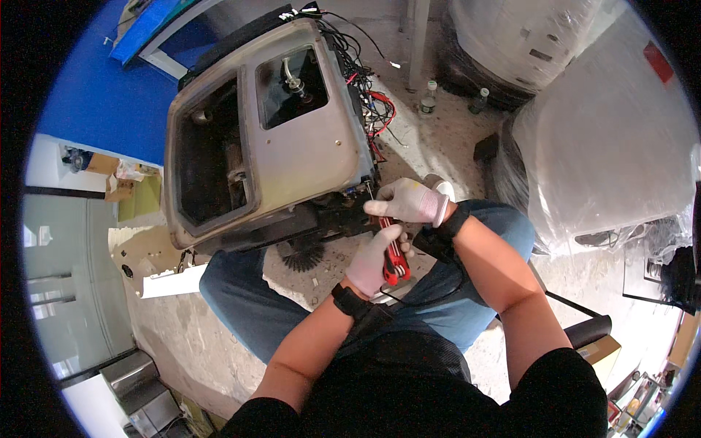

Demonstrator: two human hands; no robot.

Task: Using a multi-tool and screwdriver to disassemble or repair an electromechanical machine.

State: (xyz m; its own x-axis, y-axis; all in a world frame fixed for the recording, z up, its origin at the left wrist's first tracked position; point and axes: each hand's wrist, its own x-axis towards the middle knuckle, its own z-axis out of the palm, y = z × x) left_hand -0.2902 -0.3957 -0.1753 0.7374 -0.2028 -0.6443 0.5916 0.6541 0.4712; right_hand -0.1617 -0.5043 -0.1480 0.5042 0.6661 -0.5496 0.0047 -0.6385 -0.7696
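My left hand (371, 257), in a white glove, is closed round the red handle of a folding hex key set (395, 264). One thin key sticks out from the set toward the corner of a grey machine housing (303, 157). Whether its tip sits in a screw is too small to tell. Above the left hand, my gloved right hand (410, 202) is closed at the upper end of the set, with the thumb and fingers by the extended key. The housing has two large openings, and a metal fitting (294, 85) shows in the right one.
Tangled black and red cables (376, 109) hang along the machine's right side. A round black brush (303, 254) is under its front edge. Two plastic bottles (428, 98) stand on the floor beyond. Film-wrapped machines (606, 139) stand at the right, a blue panel (91, 98) at the left.
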